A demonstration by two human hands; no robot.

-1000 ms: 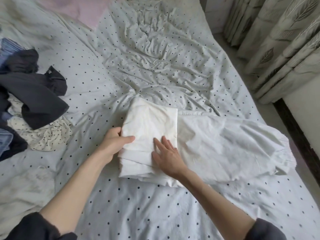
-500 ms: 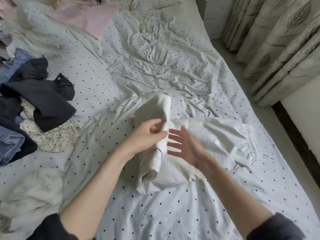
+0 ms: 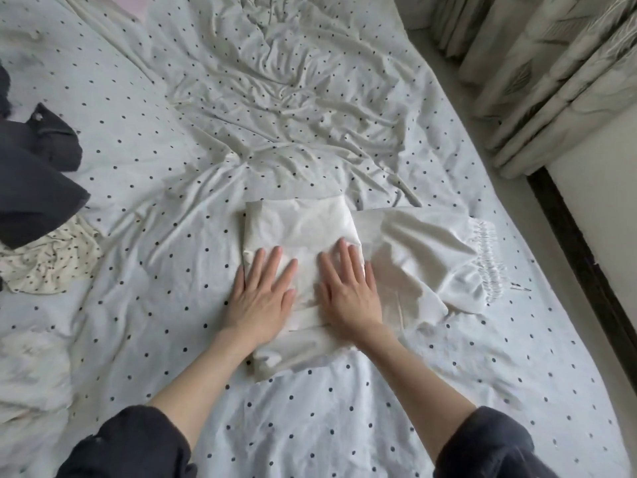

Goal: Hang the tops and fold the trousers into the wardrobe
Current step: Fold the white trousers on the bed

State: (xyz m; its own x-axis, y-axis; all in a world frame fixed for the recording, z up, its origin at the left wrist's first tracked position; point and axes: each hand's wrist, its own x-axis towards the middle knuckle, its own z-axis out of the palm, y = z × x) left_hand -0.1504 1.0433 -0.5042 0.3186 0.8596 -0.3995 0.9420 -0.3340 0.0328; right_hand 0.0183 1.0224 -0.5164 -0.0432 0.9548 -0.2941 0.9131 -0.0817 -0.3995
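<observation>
**Both palms flat on half-folded white trousers**

Head view: the white trousers [image 3: 303, 232] lie on the bed [image 3: 172, 132], which is covered in a crumpled pale sheet with dark dots. Their left part is folded into a thick rectangular stack; the rest lies flat to the right, ending in a gathered elastic band [image 3: 489, 260] near the bed's right edge. The left hand [image 3: 263, 294] rests palm down on the near left part of the stack, fingers [image 3: 275, 260] straight and slightly spread, gripping nothing. The right hand [image 3: 348, 291] lies just beside it on the stack's right part, its fingers equally straight and flat on the cloth. Both forearms show dark sleeves pushed up. At the left edge lies a dark garment [image 3: 34, 188] over a cream spotted garment [image 3: 48, 263], well apart from the trousers. Patterned curtains [image 3: 551, 74] hang at the upper right.
</observation>
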